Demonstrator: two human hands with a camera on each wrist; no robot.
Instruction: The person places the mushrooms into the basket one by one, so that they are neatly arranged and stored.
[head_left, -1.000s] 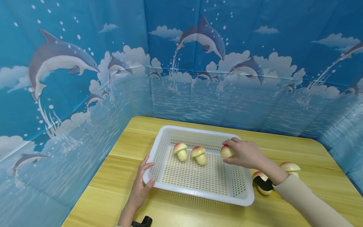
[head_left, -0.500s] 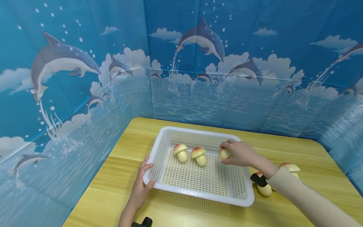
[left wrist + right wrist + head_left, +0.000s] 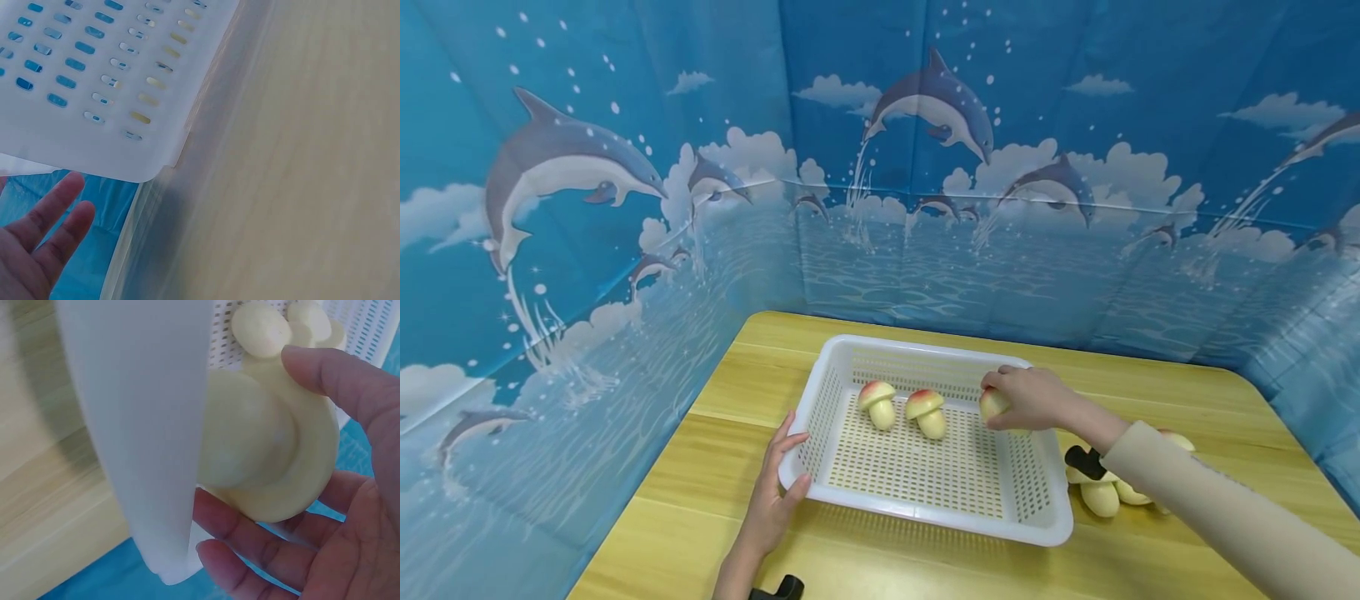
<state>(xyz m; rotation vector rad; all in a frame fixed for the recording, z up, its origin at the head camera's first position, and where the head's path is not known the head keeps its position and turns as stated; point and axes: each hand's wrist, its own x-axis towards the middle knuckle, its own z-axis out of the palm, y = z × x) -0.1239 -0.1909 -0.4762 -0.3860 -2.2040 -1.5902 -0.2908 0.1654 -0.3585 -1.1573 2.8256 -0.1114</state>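
Observation:
In the head view, my right hand point(image 3: 1030, 398) grips a toy mushroom point(image 3: 993, 404) by its cap, over the right end of the white plastic basket point(image 3: 917, 506). The right wrist view shows my thumb and fingers round the pale cap point(image 3: 319, 459), with its rounded stem point(image 3: 244, 434) partly behind the basket wall. Two more toy mushrooms point(image 3: 877, 405), point(image 3: 927, 413), with reddish-topped caps, lie inside the basket. My left hand point(image 3: 771, 492) holds the basket's near left corner, thumb and a fingertip over the rim; two of its fingers point(image 3: 65, 234) extend outside the basket.
More toy mushrooms point(image 3: 1101, 498) lie on the wooden table point(image 3: 700, 467) right of the basket, partly hidden by my right sleeve point(image 3: 1195, 492) and a black wrist mount point(image 3: 1084, 462). A blue dolphin-print curtain point(image 3: 880, 250) stands behind and beside the table.
My right hand has shifted slightly left with the mushroom, and its forearm now covers more of the mushrooms at the right. The left hand keeps its place on the basket.

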